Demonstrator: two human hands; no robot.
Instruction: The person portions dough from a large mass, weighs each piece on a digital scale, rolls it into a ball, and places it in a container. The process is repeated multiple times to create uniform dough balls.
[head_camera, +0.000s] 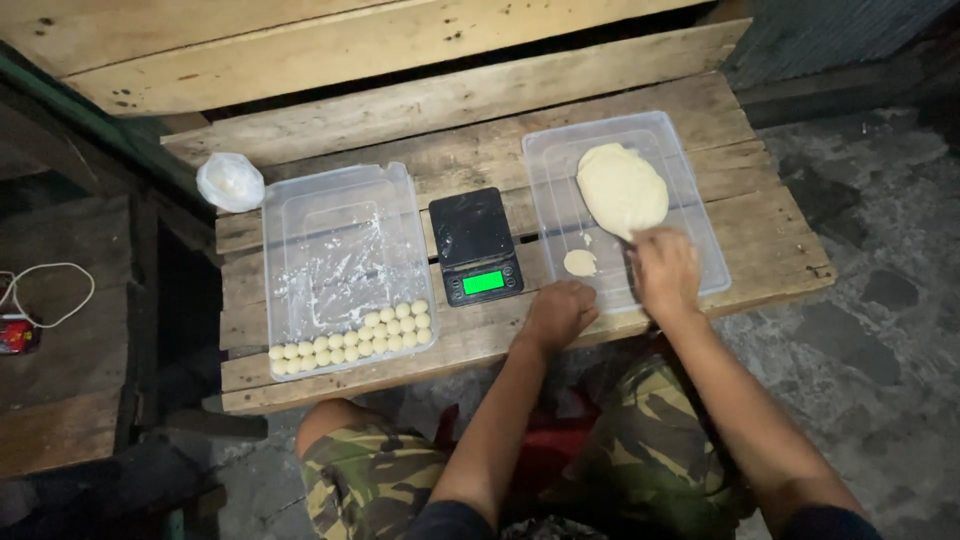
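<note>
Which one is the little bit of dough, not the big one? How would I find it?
Look at the wooden table and find the clear tray on its right side, next to the black scale. Inside lies a big lump of dough; the small piece of dough sits below it, near the left hand. It is flat, round and far smaller than the lump.

Left hand (560, 312) fisted (knuckles up); right hand (665, 272) curled.

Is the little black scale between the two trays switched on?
On: the scale has its small display lit bright green. Nothing sits on its dark platform.
</note>
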